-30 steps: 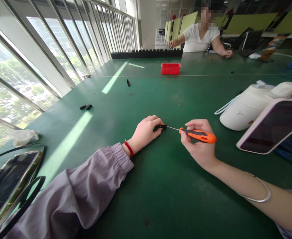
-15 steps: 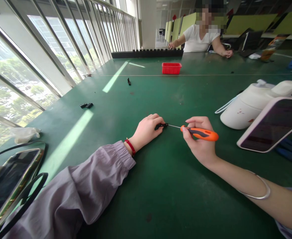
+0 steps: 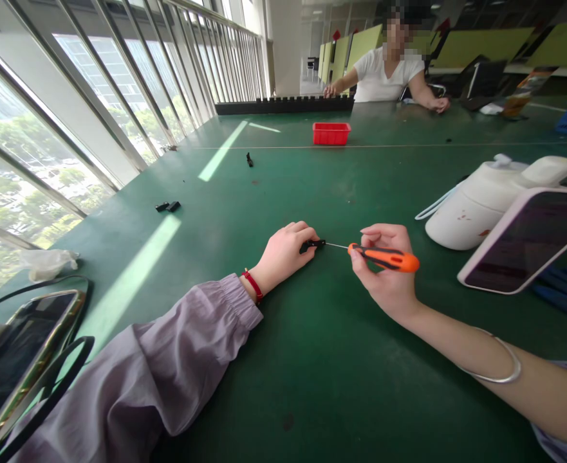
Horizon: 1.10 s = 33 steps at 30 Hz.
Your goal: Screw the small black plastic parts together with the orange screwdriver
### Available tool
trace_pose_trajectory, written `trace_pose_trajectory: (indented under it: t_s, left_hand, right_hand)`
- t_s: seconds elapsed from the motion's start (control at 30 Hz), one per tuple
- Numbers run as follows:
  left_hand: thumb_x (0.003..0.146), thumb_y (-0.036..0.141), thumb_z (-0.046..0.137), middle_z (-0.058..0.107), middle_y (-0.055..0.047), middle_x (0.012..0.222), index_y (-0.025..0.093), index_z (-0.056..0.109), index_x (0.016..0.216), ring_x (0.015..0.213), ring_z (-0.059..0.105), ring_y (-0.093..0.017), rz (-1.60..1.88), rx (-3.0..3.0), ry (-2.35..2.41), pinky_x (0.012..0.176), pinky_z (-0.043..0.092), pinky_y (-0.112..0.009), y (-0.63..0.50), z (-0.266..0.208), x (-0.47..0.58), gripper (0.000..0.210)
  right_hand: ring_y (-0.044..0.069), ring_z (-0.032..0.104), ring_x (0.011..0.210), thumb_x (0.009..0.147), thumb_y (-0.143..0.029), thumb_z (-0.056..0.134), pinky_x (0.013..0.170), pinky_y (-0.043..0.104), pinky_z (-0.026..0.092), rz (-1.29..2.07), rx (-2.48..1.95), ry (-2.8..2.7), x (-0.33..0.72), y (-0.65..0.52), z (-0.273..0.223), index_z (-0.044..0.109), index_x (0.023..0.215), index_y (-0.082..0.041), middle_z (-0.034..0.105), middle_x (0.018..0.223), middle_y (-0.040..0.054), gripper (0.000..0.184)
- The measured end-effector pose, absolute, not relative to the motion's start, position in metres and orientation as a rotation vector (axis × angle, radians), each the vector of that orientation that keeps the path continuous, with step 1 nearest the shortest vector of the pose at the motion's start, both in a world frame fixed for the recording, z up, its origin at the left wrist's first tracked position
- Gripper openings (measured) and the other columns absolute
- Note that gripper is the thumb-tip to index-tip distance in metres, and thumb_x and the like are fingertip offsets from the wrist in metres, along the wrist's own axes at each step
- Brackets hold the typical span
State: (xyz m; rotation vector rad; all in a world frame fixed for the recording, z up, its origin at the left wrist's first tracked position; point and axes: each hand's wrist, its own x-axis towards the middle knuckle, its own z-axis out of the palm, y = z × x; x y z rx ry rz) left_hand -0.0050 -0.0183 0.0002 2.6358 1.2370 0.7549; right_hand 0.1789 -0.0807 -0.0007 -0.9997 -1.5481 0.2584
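"One dark-screened phone [image 3: 27, 341] lies nearest, at lower left. Past it, what is being held?"

"The left hand [image 3: 287, 249] rests on the green table [image 3: 288, 360], thumb and fingers pinching a small black part [image 3: 318, 244], probably to keep it from turning. The right hand [image 3: 390, 289] grips an orange-and-grey screwdriver [image 3: 394, 259] by the front of its handle, its thin shaft roughly in line with the part, so the tip appears to meet its end."

"And beyond?"

"To the right, a pale-framed phone [image 3: 524, 247] stands tilted near a white bottle [image 3: 471, 206], seemingly propped by it. Off to the left are two loose black pieces [image 3: 173, 206], with another black piece [image 3: 249, 160] farther away. Then a red bin [image 3: 331, 135], and last a notched black rack [image 3: 283, 107] with a co-worker [image 3: 389, 80] in white by its end."

"Any writing?"

"None I can read; the bottle's markings are too small to make out."
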Motion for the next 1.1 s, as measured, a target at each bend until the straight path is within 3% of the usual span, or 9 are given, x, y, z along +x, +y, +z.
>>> trace_pose_trajectory:
  t_s: [0.07, 0.23, 0.3, 0.47, 0.53, 0.7, 0.83, 0.93, 1.1]
  left_hand:
    - [0.080, 0.016, 0.052, 0.064, -0.003, 0.095, 0.020, 0.065, 0.091, 0.088, 0.058, -0.017, 0.750, 2.639, 1.230, 0.075, 0.047, -0.028, -0.0183, -0.0001, -0.0050, 0.018]
    - [0.080, 0.016, 0.052, 0.064, -0.003, 0.096, 0.020, 0.065, 0.091, 0.088, 0.058, -0.017, 0.744, 2.647, 1.238, 0.075, 0.047, -0.028, -0.0187, 0.0000, -0.0048, 0.018]
    - [0.080, 0.016, 0.052, 0.064, -0.003, 0.095, 0.020, 0.065, 0.090, 0.088, 0.058, -0.017, 0.744, 2.647, 1.242, 0.074, 0.047, -0.028, -0.0188, 0.0002, -0.0046, 0.017]
    - [0.080, 0.017, 0.053, 0.064, -0.003, 0.093, 0.020, 0.064, 0.089, 0.087, 0.057, -0.017, 0.741, 2.640, 1.242, 0.073, 0.046, -0.028, -0.0185, 0.0004, -0.0047, 0.015]
    - [0.080, 0.017, 0.053, 0.064, -0.003, 0.093, 0.020, 0.064, 0.090, 0.087, 0.057, -0.017, 0.741, 2.643, 1.239, 0.073, 0.046, -0.028, -0.0185, 0.0004, -0.0047, 0.015]
    - [0.080, 0.016, 0.052, 0.064, -0.003, 0.094, 0.020, 0.064, 0.090, 0.087, 0.057, -0.017, 0.740, 2.652, 1.234, 0.074, 0.046, -0.028, -0.0191, 0.0010, -0.0044, 0.017]
    - [0.080, 0.015, 0.052, 0.064, -0.003, 0.094, 0.020, 0.064, 0.090, 0.087, 0.057, -0.017, 0.733, 2.653, 1.246, 0.074, 0.046, -0.028, -0.0194, 0.0013, -0.0043, 0.016]
    - [0.079, 0.015, 0.052, 0.064, -0.003, 0.094, 0.019, 0.064, 0.090, 0.087, 0.057, -0.017, 0.732, 2.656, 1.242, 0.074, 0.046, -0.028, -0.0192, 0.0012, -0.0044, 0.017]
    - [0.080, 0.015, 0.052, 0.064, -0.003, 0.094, 0.020, 0.064, 0.090, 0.088, 0.057, -0.017, 0.730, 2.659, 1.234, 0.074, 0.046, -0.028, -0.0190, 0.0012, -0.0045, 0.016]
  right_hand:
    - [0.014, 0.051, 0.063, 0.072, -0.020, 0.065, 0.065, 0.033, 0.046, 0.210, -1.022, -1.564, 0.1797, -0.0799, -0.0007, 0.048, 0.096, -0.024, 0.048, 0.071, -0.0040, 0.029]
    - [0.013, 0.047, 0.051, 0.079, -0.025, 0.060, 0.075, 0.039, 0.042, 0.117, -1.085, -1.673, 0.1797, -0.0832, 0.0008, 0.051, 0.079, -0.024, 0.042, 0.046, -0.0091, 0.009]
    - [0.014, 0.050, 0.056, 0.079, -0.024, 0.060, 0.075, 0.039, 0.043, 0.132, -1.087, -1.658, 0.1794, -0.0838, 0.0000, 0.052, 0.082, -0.024, 0.047, 0.051, -0.0074, 0.008]
    - [0.015, 0.052, 0.069, 0.070, -0.019, 0.065, 0.067, 0.034, 0.047, 0.194, -0.975, -1.589, 0.1797, -0.0805, -0.0023, 0.047, 0.104, -0.025, 0.049, 0.084, -0.0004, 0.039]
    - [0.013, 0.048, 0.061, 0.070, -0.020, 0.066, 0.062, 0.033, 0.045, 0.181, -0.980, -1.610, 0.1797, -0.0803, -0.0012, 0.046, 0.105, -0.024, 0.045, 0.074, -0.0036, 0.041]
    - [0.012, 0.044, 0.048, 0.079, -0.024, 0.060, 0.071, 0.037, 0.043, 0.128, -1.042, -1.714, 0.1790, -0.0842, 0.0019, 0.051, 0.085, -0.024, 0.039, 0.045, -0.0101, 0.011]
    - [0.014, 0.052, 0.061, 0.076, -0.019, 0.062, 0.067, 0.035, 0.047, 0.236, -1.000, -1.613, 0.1785, -0.0836, 0.0007, 0.050, 0.097, -0.024, 0.049, 0.065, -0.0050, 0.024]
    - [0.014, 0.051, 0.066, 0.072, -0.018, 0.064, 0.065, 0.034, 0.048, 0.244, -0.941, -1.581, 0.1789, -0.0817, 0.0001, 0.047, 0.105, -0.024, 0.048, 0.081, -0.0014, 0.038]
    - [0.013, 0.044, 0.054, 0.077, -0.023, 0.062, 0.068, 0.035, 0.043, 0.131, -1.062, -1.666, 0.1793, -0.0830, 0.0020, 0.052, 0.092, -0.023, 0.041, 0.055, -0.0078, 0.018]
